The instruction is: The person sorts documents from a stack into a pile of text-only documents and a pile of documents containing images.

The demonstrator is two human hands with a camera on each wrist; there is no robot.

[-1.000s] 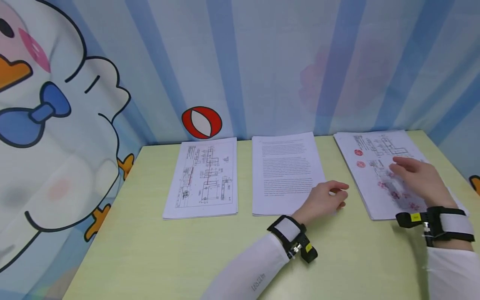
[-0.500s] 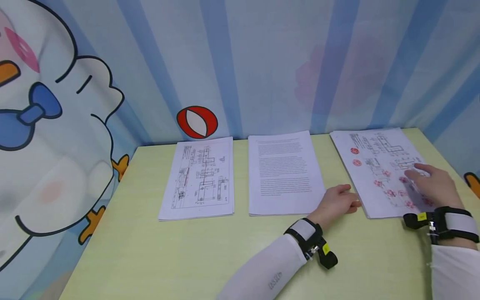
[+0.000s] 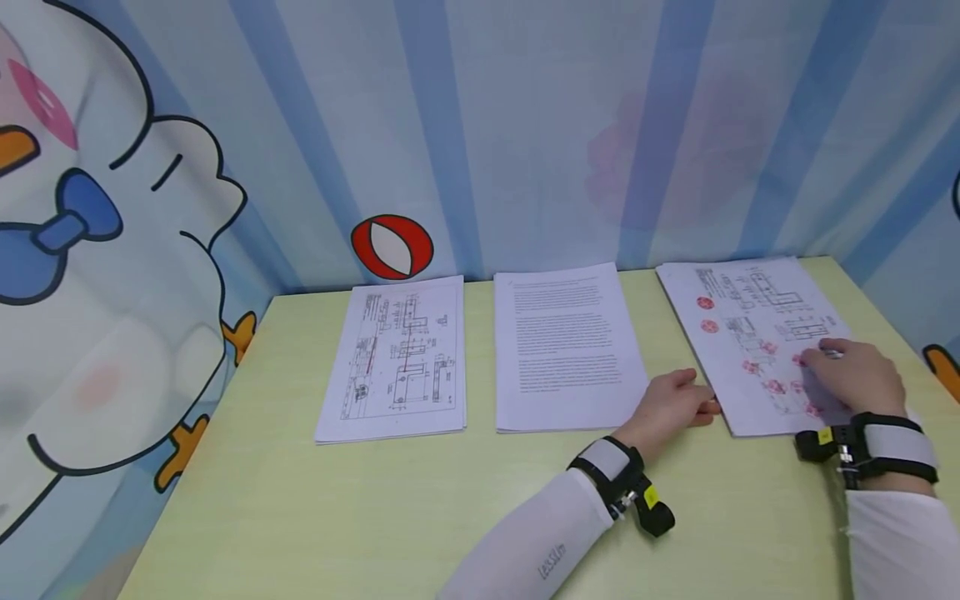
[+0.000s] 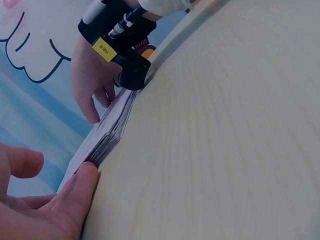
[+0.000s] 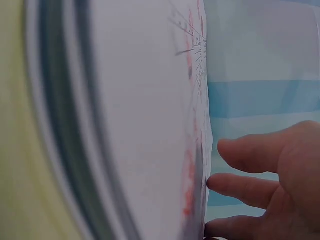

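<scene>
Left hand (image 3: 671,404), fingers straight, against the stamped stack's (image 3: 742,346) edge, right hand (image 3: 861,377), fingers parted, touching its top, neither gripping, contacts clearest in wrist views, text pile (image 3: 566,350) left of it only in head view, curtain (image 3: 540,125) behind it

The grey lettering on my left sleeve (image 3: 528,537) seems to start "LEISS", its last letters unclear to me. On my right wrist camera (image 4: 134,72), the yellow label (image 4: 104,49) bears small dark characters I cannot make out. The middle paper stack (image 3: 566,350) carries printed lines, the left paper stack (image 3: 397,358) and right paper stack (image 3: 742,350) lettered drawings, all too small to read.
</scene>
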